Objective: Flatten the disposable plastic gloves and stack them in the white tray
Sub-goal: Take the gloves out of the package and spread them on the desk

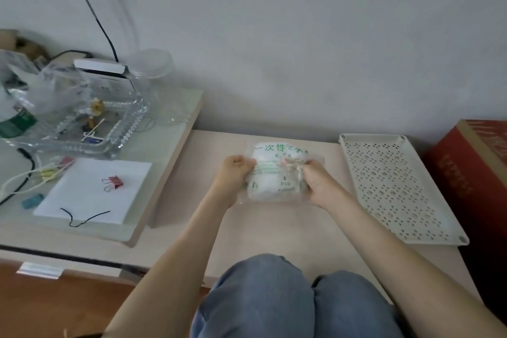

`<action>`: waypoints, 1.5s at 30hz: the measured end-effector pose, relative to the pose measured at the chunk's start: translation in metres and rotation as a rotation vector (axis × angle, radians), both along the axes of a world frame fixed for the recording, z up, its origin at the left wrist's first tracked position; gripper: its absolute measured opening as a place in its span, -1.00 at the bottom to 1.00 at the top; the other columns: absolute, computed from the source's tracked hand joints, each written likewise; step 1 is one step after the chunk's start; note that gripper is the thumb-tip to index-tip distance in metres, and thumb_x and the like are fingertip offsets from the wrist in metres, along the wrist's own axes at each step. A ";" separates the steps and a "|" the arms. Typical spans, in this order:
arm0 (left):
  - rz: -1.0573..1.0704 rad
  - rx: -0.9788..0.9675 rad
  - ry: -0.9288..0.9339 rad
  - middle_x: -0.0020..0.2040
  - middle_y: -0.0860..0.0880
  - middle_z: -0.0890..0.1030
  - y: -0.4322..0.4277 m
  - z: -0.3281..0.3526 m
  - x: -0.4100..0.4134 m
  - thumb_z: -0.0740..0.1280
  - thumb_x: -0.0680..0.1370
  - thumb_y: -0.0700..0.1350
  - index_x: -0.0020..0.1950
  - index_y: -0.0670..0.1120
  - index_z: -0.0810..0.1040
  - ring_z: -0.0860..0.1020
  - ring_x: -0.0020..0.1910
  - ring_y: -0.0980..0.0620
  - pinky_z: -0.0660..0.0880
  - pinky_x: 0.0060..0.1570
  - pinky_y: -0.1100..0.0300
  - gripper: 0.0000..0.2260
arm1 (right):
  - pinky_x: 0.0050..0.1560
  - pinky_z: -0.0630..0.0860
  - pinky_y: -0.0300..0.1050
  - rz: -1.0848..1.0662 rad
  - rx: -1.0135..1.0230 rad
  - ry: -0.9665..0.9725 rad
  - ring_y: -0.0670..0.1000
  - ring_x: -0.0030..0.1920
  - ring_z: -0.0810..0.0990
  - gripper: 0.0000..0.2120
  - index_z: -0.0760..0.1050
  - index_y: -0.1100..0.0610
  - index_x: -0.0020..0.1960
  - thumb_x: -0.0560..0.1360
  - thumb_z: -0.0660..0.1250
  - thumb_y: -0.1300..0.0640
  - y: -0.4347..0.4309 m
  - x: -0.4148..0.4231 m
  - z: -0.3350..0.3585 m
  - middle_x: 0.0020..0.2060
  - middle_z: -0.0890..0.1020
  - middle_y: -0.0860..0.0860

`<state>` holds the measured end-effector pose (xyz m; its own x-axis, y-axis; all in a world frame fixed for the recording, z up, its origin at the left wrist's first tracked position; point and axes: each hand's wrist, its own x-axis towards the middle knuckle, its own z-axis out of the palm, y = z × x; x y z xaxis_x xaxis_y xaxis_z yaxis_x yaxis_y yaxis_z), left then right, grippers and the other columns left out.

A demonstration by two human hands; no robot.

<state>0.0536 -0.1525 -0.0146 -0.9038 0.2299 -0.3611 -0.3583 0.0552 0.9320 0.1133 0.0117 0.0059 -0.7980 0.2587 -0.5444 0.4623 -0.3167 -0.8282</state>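
Disposable plastic gloves (pixel 270 186) sat wadded, white and crinkly, inside a clear film pack (pixel 277 149) printed in green, held just above the pale tabletop (pixel 274 228) at centre. The left hand (pixel 233 175) and right hand (pixel 319 184) pinched its side edges with curled fingers (pixel 247 163) (apparently opening it). No glove lay in the white tray (pixel 395 189), rigid and perforated, at right. Judging by this, the task had barely begun.

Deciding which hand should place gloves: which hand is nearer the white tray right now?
Right. The right hand grips the right edge of the glove packet, just left of the white tray; the left hand grips the packet's opposite edge, farther away.
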 end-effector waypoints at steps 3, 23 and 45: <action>-0.026 0.084 0.002 -0.07 -0.23 0.63 0.004 -0.004 0.001 0.28 0.60 -0.19 0.03 -0.28 0.49 0.62 -0.12 -0.14 0.57 -0.05 -0.07 -0.86 | -0.62 0.22 -0.34 -0.036 0.011 -0.043 -0.05 -0.47 0.29 -0.91 0.71 0.03 -0.24 0.43 0.46 0.13 0.006 -0.003 -0.009 -0.09 0.53 0.09; 0.148 -0.028 0.029 -0.21 -0.06 0.59 0.007 -0.029 -0.014 0.32 0.57 -0.22 -0.15 -0.13 0.46 0.52 -0.37 0.07 0.47 -0.43 0.29 -0.89 | -0.16 0.64 -0.03 -0.003 -0.026 0.103 0.04 -0.12 0.69 -0.77 0.57 0.22 0.15 0.57 0.20 0.34 0.036 -0.003 -0.027 -0.05 0.69 0.09; 0.438 -0.387 -0.008 -0.14 -0.04 0.57 -0.019 -0.045 -0.044 0.31 0.56 -0.19 -0.01 -0.14 0.47 0.52 -0.43 0.03 0.44 -0.47 0.23 -0.95 | -0.16 0.64 -0.04 -0.247 -0.089 0.158 0.06 -0.16 0.69 -0.90 0.59 0.24 -0.01 0.50 0.36 0.22 0.048 -0.015 -0.043 -0.13 0.70 0.09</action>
<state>0.0091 -0.1717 -0.0599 -0.8817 -0.3148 -0.3515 -0.4315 0.2365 0.8706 0.0982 0.0594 -0.0375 -0.7934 0.4120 -0.4481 0.2302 -0.4784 -0.8474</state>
